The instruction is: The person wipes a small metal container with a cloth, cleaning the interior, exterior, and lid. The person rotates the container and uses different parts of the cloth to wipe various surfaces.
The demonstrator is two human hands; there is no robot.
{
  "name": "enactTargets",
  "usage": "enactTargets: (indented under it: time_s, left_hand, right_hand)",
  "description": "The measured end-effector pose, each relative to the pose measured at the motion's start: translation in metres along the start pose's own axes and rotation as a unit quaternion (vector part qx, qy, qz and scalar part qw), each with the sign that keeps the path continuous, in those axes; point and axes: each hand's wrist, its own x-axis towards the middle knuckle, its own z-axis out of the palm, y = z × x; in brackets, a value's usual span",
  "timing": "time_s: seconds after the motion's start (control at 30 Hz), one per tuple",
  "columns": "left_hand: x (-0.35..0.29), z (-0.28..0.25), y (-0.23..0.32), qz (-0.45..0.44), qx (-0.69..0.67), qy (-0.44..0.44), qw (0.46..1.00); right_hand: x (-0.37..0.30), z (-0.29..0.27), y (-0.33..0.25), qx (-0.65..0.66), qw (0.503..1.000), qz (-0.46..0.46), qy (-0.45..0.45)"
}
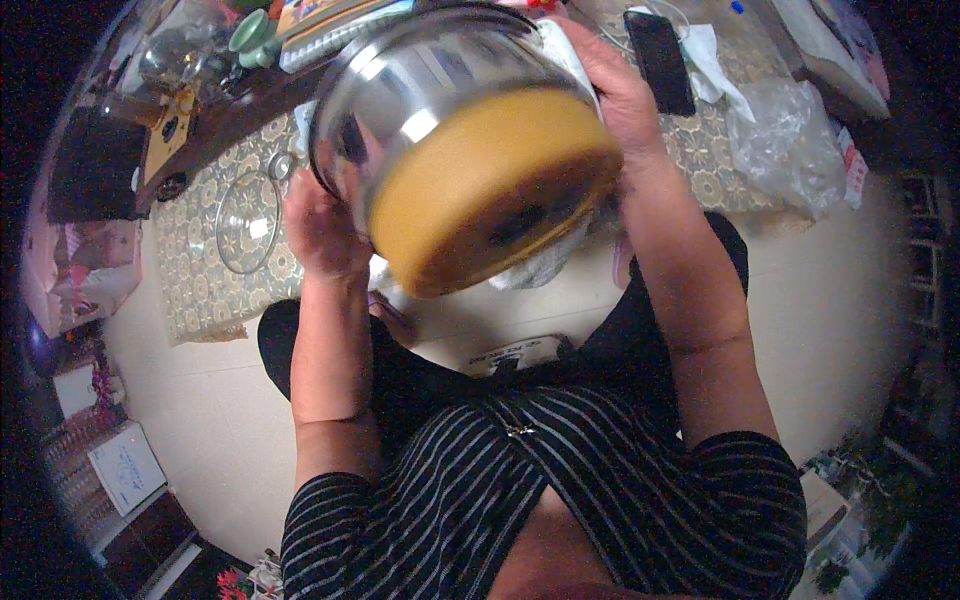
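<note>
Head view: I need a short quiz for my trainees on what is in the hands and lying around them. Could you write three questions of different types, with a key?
1. Short answer: Which hand is at the white cloth along the upper right side of the pot?
2. Multiple choice: What colour is the broad band around the lower part of the pot? A. red B. mustard yellow C. bright green
3. True or false: In the picture, the black phone lies farther left than the clear plastic bag.

Key: 1. The right hand. 2. B. 3. True.
</note>
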Motion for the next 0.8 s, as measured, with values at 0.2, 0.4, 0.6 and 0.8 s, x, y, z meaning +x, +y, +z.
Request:
enactTargets:
  time_s: [0.2,0.4,0.6,0.8]
  left_hand:
    - [-0.014,0.011,0.006,-0.001,0.246,-0.053,0.968]
    - [-0.014,0.029,0.025,0.019,0.360,-0.085,0.929]
    - [-0.011,0.043,0.020,0.085,0.394,-0.022,0.915]
    - [-0.009,0.053,0.006,0.133,0.488,-0.012,0.862]
  right_hand:
    - [0.002,-0.010,-0.017,-0.058,0.985,0.025,-0.159]
    - [0.014,0.013,0.003,-0.182,0.976,-0.120,0.025]
    - [0.016,0.026,-0.029,0.083,0.979,-0.118,0.141]
    - [-0.007,0.059,-0.002,-0.343,0.910,-0.225,0.066]
